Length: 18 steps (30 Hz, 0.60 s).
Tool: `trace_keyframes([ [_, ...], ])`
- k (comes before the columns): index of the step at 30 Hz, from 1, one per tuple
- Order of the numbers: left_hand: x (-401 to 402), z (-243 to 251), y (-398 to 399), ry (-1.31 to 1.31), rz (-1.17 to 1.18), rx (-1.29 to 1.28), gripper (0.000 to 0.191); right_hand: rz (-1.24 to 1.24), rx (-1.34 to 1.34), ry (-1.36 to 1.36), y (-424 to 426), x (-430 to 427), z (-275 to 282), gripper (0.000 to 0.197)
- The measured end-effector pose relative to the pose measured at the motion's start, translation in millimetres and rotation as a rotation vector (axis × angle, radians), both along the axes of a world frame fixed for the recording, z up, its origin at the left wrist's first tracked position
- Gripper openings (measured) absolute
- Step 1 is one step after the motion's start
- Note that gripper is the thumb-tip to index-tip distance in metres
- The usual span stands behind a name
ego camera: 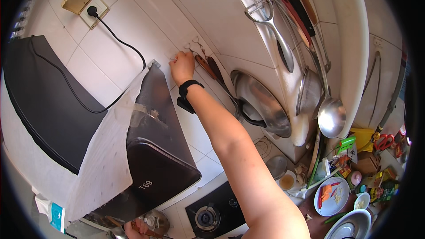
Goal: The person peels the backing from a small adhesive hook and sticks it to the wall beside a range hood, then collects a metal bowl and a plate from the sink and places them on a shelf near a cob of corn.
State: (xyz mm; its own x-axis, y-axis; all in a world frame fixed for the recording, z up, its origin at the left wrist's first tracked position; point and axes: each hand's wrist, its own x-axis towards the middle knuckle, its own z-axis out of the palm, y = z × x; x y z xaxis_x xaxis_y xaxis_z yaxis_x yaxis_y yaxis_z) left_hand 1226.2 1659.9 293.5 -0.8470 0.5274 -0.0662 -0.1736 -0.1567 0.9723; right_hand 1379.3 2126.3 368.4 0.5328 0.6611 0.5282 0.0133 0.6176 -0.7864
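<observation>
My right hand (182, 68), with a black band on the wrist, reaches up to the tiled wall beside the range hood (162, 169). Its fingers are curled at a wall hook (173, 58); whether they grip anything is hidden. Just right of it, two utensils hang from hooks, one with a brown wooden handle (206, 66) and one with a dark handle (215, 68). At the bottom edge, partly cut off by the hood, my left hand (136, 229) is closed around a wooden-handled utensil (149, 232), whose far end is out of view.
A steel pot lid (262, 103) hangs on the wall. Right of it hang a peeler (272, 26), a ladle (332, 116) and a strainer (308, 89). Below are a gas hob (212, 212), a plate of cut food (332, 196) and a metal basin (352, 225). A power cord (116, 36) crosses the wall.
</observation>
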Motion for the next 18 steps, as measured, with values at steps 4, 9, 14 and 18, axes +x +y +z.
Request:
trace_keyframes([
  [4, 10.1, 7.2, 0.6, -0.011, -0.013, -0.019, 0.032, 0.008, -0.041, -0.091, 0.4, 7.2, 3.5, 0.013],
  [9, 3.3, 4.3, -2.3, -0.056, 0.011, 0.031, 0.031, -0.025, -0.05, -0.133, -3.7, 4.9, 6.2, 0.011],
  [14, 0.7, 0.0, -5.4, -0.034, 0.02, 0.033, 0.031, -0.166, -0.033, -0.177, 13.1, 3.1, 4.2, 0.012],
  [18, -2.4, -1.1, -10.7, -0.035, 0.027, 0.021, 0.032, -0.167, -0.018, -0.173, 12.6, 0.8, 5.3, 0.013],
])
